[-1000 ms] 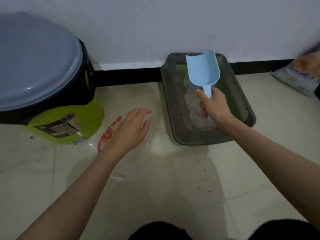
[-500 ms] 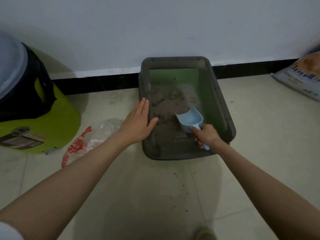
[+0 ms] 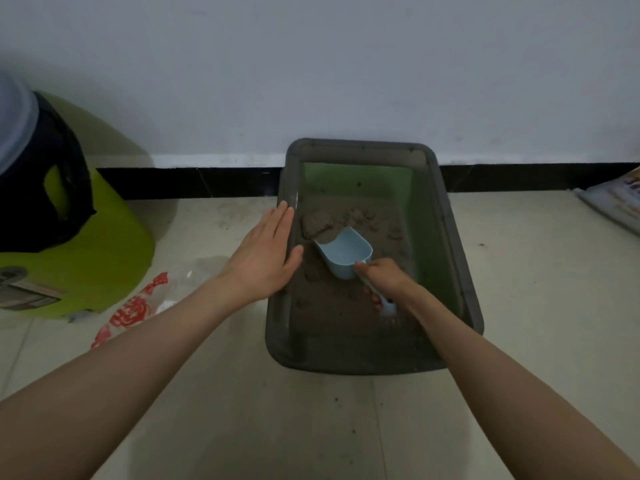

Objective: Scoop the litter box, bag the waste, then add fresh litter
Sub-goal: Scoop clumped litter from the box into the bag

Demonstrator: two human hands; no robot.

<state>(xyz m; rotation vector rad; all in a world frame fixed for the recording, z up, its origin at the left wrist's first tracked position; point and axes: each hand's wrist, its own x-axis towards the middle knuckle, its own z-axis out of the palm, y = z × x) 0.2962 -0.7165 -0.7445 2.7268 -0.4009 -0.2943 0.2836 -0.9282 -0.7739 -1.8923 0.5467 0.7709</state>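
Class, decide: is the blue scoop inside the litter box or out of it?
Inside. The scoop sits low on the grey litter, within the box's walls.

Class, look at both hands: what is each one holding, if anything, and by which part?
The right hand grips the blue scoop by its handle. The left hand holds nothing; it lies flat against the litter box rim.

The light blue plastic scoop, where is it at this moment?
In the head view, the light blue plastic scoop lies low in the grey litter box, on the brown litter, gripped by the right hand.
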